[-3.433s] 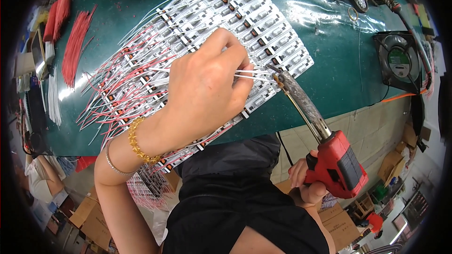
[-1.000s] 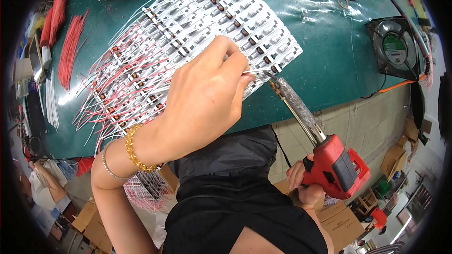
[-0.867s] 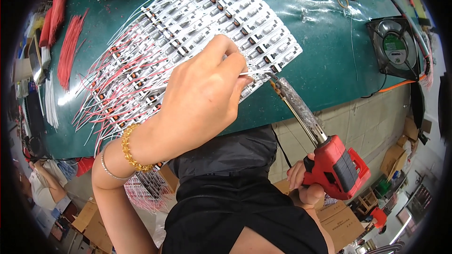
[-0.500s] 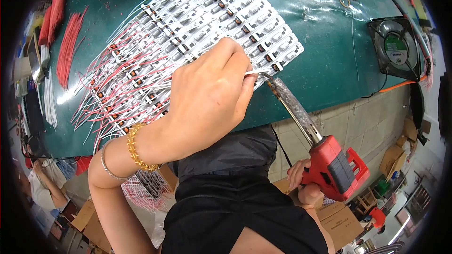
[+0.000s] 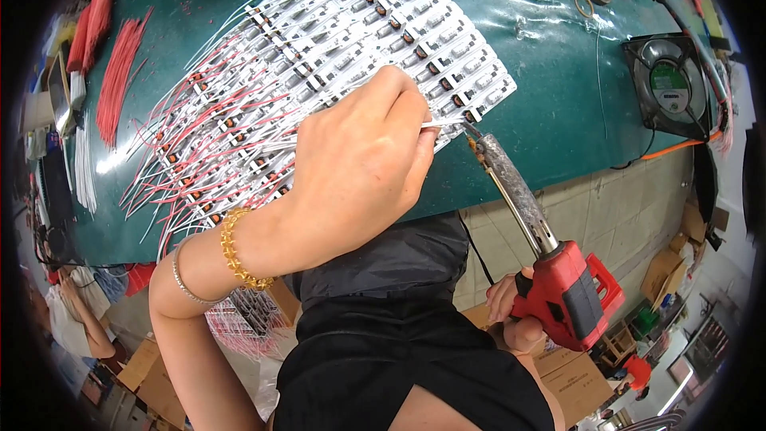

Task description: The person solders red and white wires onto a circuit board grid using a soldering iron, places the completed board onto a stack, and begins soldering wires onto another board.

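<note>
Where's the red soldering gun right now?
In the head view, the red soldering gun is right of centre in the right hand, its tip close to the white wires held by the left hand.

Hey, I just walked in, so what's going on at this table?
A person's left hand pinches white wires over rows of white circuit boards on a green table. The right hand grips a red soldering gun, its tip close to the wire ends at the boards' near edge; whether it touches them is too small to tell. Loose red wires lie to the left, and a black fan stands to the right.
</note>
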{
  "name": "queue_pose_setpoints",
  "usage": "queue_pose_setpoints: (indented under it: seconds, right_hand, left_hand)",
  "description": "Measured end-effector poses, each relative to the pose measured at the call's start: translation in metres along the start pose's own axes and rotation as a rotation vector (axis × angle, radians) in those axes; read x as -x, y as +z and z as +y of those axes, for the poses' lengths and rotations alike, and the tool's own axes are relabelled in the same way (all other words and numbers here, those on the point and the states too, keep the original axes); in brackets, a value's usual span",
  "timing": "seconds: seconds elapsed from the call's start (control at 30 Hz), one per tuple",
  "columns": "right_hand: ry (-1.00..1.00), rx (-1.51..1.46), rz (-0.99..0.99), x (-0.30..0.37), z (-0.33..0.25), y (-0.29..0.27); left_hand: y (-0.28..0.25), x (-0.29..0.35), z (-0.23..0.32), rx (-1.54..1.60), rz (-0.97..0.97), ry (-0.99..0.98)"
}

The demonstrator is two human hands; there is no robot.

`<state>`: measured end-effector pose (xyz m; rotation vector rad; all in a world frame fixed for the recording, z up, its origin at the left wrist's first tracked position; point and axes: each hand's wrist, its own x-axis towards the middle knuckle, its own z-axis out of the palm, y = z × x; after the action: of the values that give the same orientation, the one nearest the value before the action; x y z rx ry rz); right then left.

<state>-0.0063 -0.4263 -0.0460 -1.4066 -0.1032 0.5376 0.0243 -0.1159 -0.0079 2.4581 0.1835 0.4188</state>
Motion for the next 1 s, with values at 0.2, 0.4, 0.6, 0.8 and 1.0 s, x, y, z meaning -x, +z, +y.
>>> queue_pose_setpoints:
  seconds: [0.2, 0.4, 0.6, 0.8, 1.0]
  right_hand:
    - [-0.094, -0.074, -0.086, -0.025, -0.009, 0.017]
    - [-0.285, 0.040, -0.034, -0.050, -0.022, 0.037]
    - [-0.409, 0.135, 0.040, -0.069, -0.039, 0.058]
    - [-0.554, 0.383, 0.023, -0.097, -0.060, 0.051]
    - [-0.680, 0.404, -0.113, -0.099, -0.089, 0.059]
  left_hand:
    - [-0.027, -0.002, -0.004, -0.108, 0.039, 0.093]
    - [-0.164, 0.031, -0.063, -0.434, 0.480, -0.345]
    - [-0.258, 0.166, -0.222, -0.937, 0.296, -0.885]
    - [-0.242, 0.144, -0.206, -0.811, 0.392, -0.407]
    - [-0.195, 0.063, -0.202, -0.799, 0.137, -0.198]
